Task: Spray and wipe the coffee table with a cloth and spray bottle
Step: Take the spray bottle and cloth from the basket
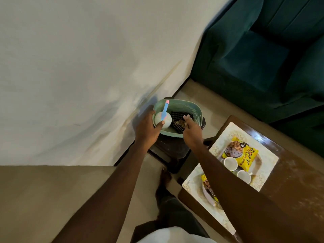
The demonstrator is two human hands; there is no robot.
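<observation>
Plainly a fetching step, from the head view. Reaching with both hands into a green basket [171, 134] on a dark stool [168, 149] beside the wall. Gripping the bottle [166, 119] with the left hand [149, 128]: thumb across the pale round body, fingers curled round its far side. Long axis running away from the person, from that body up a blue stem to a pink tip near the far rim. Stretching the right hand [192, 132] over the cloth [178, 121], fingers fairly straight, holding nothing; cannot tell whether the tips touch it. Cloth just right of the bottle in the same basket, nearer the right hand. Desk [289, 181] to the right and nearer, apart from the stool, carrying mats [263, 178], cups [230, 163] and a yellow packet [245, 155]. Probably worth lifting straight up, clear of the rim.
</observation>
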